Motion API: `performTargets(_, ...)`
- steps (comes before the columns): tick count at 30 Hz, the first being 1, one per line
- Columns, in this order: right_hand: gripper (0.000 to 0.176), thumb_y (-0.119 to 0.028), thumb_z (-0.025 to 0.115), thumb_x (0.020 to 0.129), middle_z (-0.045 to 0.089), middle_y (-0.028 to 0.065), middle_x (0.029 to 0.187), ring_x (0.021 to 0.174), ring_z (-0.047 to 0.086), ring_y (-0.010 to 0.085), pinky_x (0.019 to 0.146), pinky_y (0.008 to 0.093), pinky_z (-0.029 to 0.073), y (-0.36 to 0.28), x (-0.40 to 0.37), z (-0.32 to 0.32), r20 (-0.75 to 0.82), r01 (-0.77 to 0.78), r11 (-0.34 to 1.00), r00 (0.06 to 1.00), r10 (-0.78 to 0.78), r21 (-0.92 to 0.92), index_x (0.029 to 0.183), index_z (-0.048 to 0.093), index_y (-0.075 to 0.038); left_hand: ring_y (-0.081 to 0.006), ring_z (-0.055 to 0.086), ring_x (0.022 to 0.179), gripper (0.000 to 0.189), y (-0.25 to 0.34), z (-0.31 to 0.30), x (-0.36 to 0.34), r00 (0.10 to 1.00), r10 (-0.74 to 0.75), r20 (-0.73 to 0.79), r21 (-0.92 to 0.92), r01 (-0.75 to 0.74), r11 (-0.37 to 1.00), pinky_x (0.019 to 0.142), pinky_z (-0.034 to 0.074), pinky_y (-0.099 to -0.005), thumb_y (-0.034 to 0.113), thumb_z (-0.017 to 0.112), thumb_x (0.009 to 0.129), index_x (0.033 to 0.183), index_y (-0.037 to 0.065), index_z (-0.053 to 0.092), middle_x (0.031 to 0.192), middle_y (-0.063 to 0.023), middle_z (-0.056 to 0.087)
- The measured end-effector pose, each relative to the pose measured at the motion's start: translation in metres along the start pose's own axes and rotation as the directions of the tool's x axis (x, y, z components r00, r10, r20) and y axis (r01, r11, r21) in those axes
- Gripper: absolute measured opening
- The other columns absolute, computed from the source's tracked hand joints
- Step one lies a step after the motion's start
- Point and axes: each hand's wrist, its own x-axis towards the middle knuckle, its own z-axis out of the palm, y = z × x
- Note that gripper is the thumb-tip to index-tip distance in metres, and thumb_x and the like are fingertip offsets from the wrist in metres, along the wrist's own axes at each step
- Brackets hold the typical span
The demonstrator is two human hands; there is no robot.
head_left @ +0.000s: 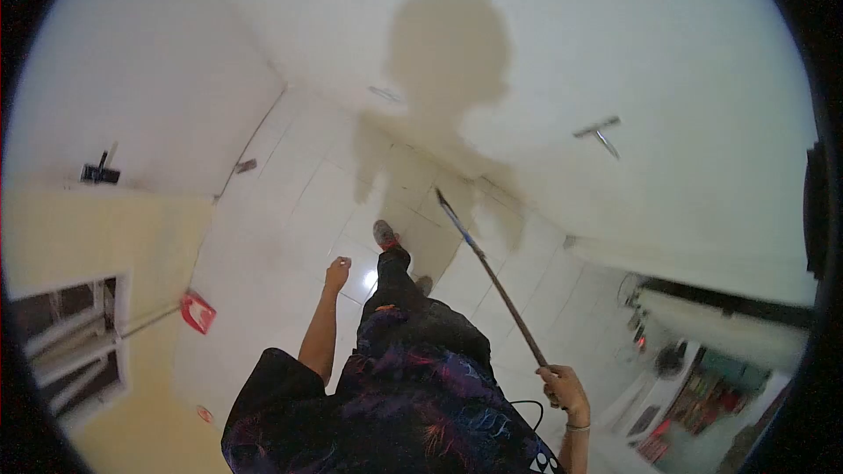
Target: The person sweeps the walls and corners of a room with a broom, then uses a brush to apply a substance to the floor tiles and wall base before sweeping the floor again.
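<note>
In the head view my right hand (563, 388) is closed round the lower end of a long thin pole (505, 298). The pole slants up and to the left across the view, and its dark tip (442, 198) is over the tiled floor (299, 211) near the base of the wall. My left hand (338, 273) hangs over the floor on the left, its fingers curled together; whether anything small is between them cannot be made out. One shoe (385, 234) shows in front of my body, with part of the other behind my leg.
A red dustpan (198, 312) stands at the left by the yellow wall (158, 237). A small brown object (247, 166) lies at the wall's foot. Metal fixtures (599, 133) and a dark bracket (100, 173) are on the walls. Shelves with goods (707, 395) show at lower right.
</note>
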Motion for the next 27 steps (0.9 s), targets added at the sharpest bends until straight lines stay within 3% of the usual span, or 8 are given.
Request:
performTargets(11,0.035,-0.036,0.061,0.088,0.047,-0.0016,0.056,0.044,0.046,0.0063,0.036,0.0230,0.035,0.385,0.096,-0.070,-0.097,-0.021,0.710,0.987,0.125,0.704,0.084,0.058,-0.002,-0.0221,0.064,0.079,0.047,-0.051,0.023,-0.120,0.977,0.093,0.191,0.105,-0.115,0.988,0.067,0.054,-0.0328,0.041,0.054,0.088,0.107,-0.001,0.059,0.089,-0.0150,0.066)
performTargets(13,0.033,-0.038,0.061,0.086,0.046,-0.0020,0.057,0.044,0.043,0.0071,0.037,0.0227,0.034,0.402,0.147,-0.063,-0.409,0.595,0.684,0.798,-0.442,0.422,0.080,0.056,-0.006,-0.0258,0.065,0.087,0.045,-0.045,0.016,-0.165,0.978,0.020,0.206,0.296,-0.082,0.952,0.072,0.052,-0.0360,0.042,0.054,0.088,0.105,0.001,0.062,0.095,-0.0168,0.066)
performTargets(14,0.031,-0.036,0.060,0.086,0.045,-0.0024,0.057,0.043,0.041,0.0078,0.037,0.0225,0.033,0.411,0.197,-0.063,-0.329,0.472,0.551,0.880,-0.342,0.688,0.077,0.054,-0.007,-0.0330,0.062,0.098,0.044,-0.113,0.024,-0.141,0.927,0.274,0.256,0.435,-0.363,0.824,0.083,0.049,-0.0388,0.042,0.054,0.088,0.106,0.002,0.063,0.102,-0.0185,0.065)
performTargets(15,0.030,-0.034,0.059,0.086,0.044,-0.0028,0.057,0.043,0.039,0.0085,0.038,0.0222,0.032,0.415,0.237,-0.070,-0.211,0.302,0.360,0.939,-0.270,0.883,0.074,0.051,-0.009,-0.0371,0.056,0.107,0.046,-0.086,0.019,-0.176,0.976,0.059,0.210,0.438,-0.147,0.887,0.091,0.044,-0.0407,0.042,0.055,0.087,0.109,0.002,0.062,0.107,-0.0204,0.063)
performTargets(17,0.024,-0.027,0.054,0.085,0.040,-0.0020,0.058,0.044,0.037,0.0108,0.039,0.0236,0.032,0.399,0.320,-0.065,-0.139,0.186,0.451,0.981,-0.134,0.873,0.066,0.048,-0.013,-0.0337,0.056,0.110,0.044,-0.108,0.002,-0.191,0.952,-0.003,0.305,0.272,-0.084,0.958,0.092,0.044,-0.0394,0.041,0.057,0.086,0.110,0.004,0.063,0.113,-0.0198,0.062)
performTargets(21,0.021,-0.021,0.057,0.077,0.050,0.0074,0.058,0.049,0.049,0.0198,0.047,0.0330,0.041,0.335,0.404,0.002,-0.191,0.530,0.832,0.845,-0.500,0.166,0.063,0.051,-0.008,-0.0225,0.064,0.090,0.045,-0.079,-0.040,-0.256,0.991,-0.073,0.114,0.223,0.046,0.974,0.065,0.054,-0.0340,0.041,0.057,0.087,0.110,0.002,0.061,0.100,-0.0182,0.065)
performTargets(23,0.019,-0.019,0.059,0.073,0.054,0.0121,0.058,0.052,0.055,0.0243,0.051,0.0377,0.046,0.309,0.424,0.040,-0.006,0.706,0.544,0.608,-0.794,-0.454,0.061,0.052,-0.005,-0.0200,0.065,0.081,0.047,-0.089,-0.057,-0.259,0.991,-0.127,0.030,0.090,0.124,0.988,0.054,0.051,-0.0306,0.042,0.056,0.088,0.111,0.001,0.059,0.095,-0.0174,0.065)
performTargets(27,0.019,-0.016,0.058,0.073,0.058,0.0161,0.057,0.054,0.062,0.0276,0.051,0.0417,0.050,0.271,0.423,0.131,0.321,0.666,0.050,0.423,-0.847,-0.744,0.063,0.055,0.000,-0.0195,0.065,0.069,0.049,-0.081,-0.070,-0.258,0.993,-0.112,-0.045,0.016,0.113,0.993,0.046,0.046,-0.0290,0.042,0.055,0.088,0.111,-0.001,0.056,0.089,-0.0148,0.066)
